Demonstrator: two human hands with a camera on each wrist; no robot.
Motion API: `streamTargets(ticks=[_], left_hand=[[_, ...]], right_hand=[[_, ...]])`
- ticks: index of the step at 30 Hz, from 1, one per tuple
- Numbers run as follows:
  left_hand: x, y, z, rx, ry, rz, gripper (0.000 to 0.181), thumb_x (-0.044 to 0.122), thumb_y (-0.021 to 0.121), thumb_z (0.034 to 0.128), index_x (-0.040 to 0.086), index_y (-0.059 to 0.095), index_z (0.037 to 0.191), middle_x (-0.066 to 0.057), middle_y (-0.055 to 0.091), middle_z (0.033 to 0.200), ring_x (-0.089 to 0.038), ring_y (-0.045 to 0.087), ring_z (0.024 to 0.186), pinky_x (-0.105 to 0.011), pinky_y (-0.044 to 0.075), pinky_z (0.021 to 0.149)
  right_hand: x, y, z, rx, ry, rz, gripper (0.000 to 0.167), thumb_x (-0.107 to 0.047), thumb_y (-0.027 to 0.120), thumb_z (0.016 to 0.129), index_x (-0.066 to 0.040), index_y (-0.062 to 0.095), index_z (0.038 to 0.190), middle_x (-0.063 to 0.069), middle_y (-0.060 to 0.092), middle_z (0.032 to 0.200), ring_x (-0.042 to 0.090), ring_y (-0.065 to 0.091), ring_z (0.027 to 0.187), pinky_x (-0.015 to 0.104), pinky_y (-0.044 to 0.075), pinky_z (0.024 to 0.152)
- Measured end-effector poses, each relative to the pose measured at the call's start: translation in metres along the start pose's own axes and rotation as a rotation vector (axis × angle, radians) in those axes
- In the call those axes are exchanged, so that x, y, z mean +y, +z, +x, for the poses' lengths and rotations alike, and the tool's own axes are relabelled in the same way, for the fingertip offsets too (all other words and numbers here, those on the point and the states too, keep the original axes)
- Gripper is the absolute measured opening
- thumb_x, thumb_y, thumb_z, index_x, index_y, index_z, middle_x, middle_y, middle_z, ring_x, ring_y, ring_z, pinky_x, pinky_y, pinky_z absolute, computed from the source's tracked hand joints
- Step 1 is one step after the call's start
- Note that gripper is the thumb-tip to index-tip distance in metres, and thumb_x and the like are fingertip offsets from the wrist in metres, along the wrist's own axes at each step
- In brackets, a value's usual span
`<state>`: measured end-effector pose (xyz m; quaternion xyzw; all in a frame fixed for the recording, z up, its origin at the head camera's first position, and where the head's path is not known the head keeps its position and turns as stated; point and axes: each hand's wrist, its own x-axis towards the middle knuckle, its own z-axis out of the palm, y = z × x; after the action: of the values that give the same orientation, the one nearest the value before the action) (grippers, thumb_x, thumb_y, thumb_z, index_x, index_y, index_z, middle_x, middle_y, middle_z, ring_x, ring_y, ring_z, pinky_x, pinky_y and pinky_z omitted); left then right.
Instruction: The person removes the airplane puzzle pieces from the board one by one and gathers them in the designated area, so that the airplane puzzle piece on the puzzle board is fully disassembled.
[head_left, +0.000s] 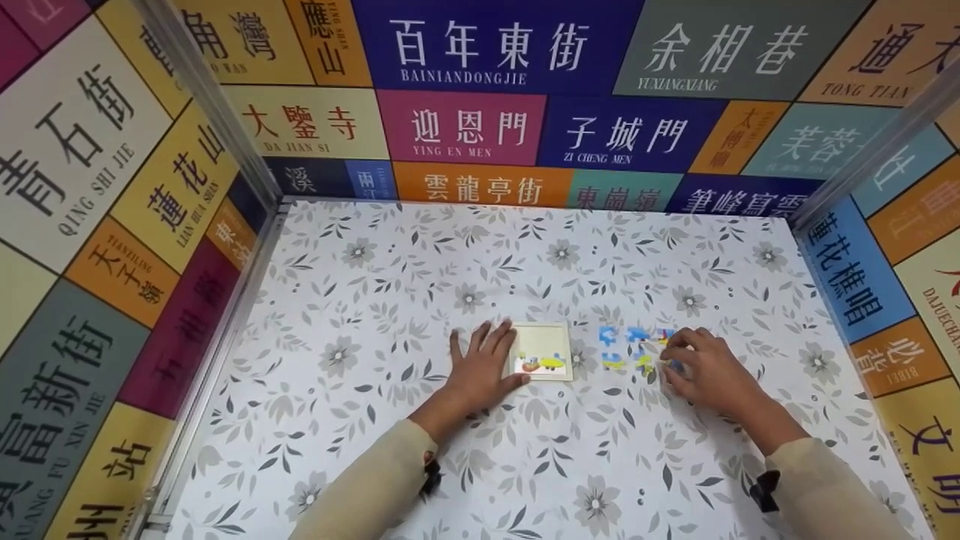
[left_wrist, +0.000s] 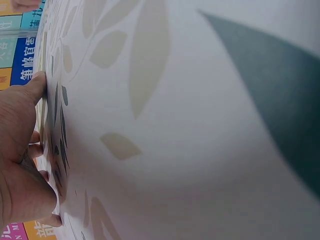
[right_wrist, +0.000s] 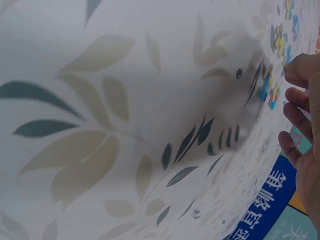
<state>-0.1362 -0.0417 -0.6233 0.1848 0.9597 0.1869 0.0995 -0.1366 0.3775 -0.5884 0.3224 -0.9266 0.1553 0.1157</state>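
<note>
A small square puzzle tray [head_left: 541, 338] with a pale frame lies on the table. Fitted pieces [head_left: 541, 364] in yellow, red and blue line its lower part. My left hand [head_left: 484, 366] rests at the tray's left side, fingers spread, thumb near the lower edge. Loose jigsaw pieces [head_left: 607, 336] in blue and yellow lie in rows to the right. Over the right end of these rows is my right hand [head_left: 701, 367], fingers loosely bent, partly hiding some pieces. In the right wrist view a blue and yellow piece [right_wrist: 273, 96] lies beside the fingertips; no firm grip shows.
A white tablecloth [head_left: 450, 262] with grey flowers and leaves covers the table. Panels [head_left: 461, 127] of coloured blocks with Chinese lettering stand at the back and both sides. Clear edge strips [head_left: 217, 360] run along the table's left side.
</note>
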Motion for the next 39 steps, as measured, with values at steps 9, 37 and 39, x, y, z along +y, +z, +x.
streamTargets(ticks=[9,37,39], left_hand=[[-0.003,0.002,0.001,-0.001,0.004,-0.027,0.093,0.069,0.058,0.1062,0.018,0.027,0.178,0.001,0.024,0.186,-0.032,0.02,0.173,-0.079,0.009,0.131],[-0.001,0.0,0.0,-0.017,0.006,0.008,0.092,0.069,0.054,0.1077,0.018,0.024,0.178,0.002,0.022,0.187,-0.031,0.018,0.173,-0.079,0.009,0.131],[-0.002,0.001,0.0,-0.02,0.01,-0.004,0.092,0.069,0.053,0.1082,0.018,0.023,0.179,0.002,0.02,0.187,-0.032,0.017,0.174,-0.08,0.008,0.131]], right_hand=[[-0.027,0.013,0.031,0.011,-0.069,0.057,0.024,-0.009,0.091,0.089,-0.005,0.083,0.111,0.011,0.072,0.111,0.028,0.067,0.095,0.05,0.056,0.078],[-0.104,0.057,0.099,-0.166,-0.147,0.254,0.027,-0.012,0.084,0.099,-0.004,0.078,0.124,0.011,0.072,0.123,0.029,0.07,0.111,0.05,0.06,0.095],[-0.108,0.059,0.102,-0.184,-0.139,0.249,0.028,-0.012,0.083,0.099,-0.005,0.078,0.125,0.011,0.073,0.124,0.029,0.07,0.112,0.049,0.06,0.096]])
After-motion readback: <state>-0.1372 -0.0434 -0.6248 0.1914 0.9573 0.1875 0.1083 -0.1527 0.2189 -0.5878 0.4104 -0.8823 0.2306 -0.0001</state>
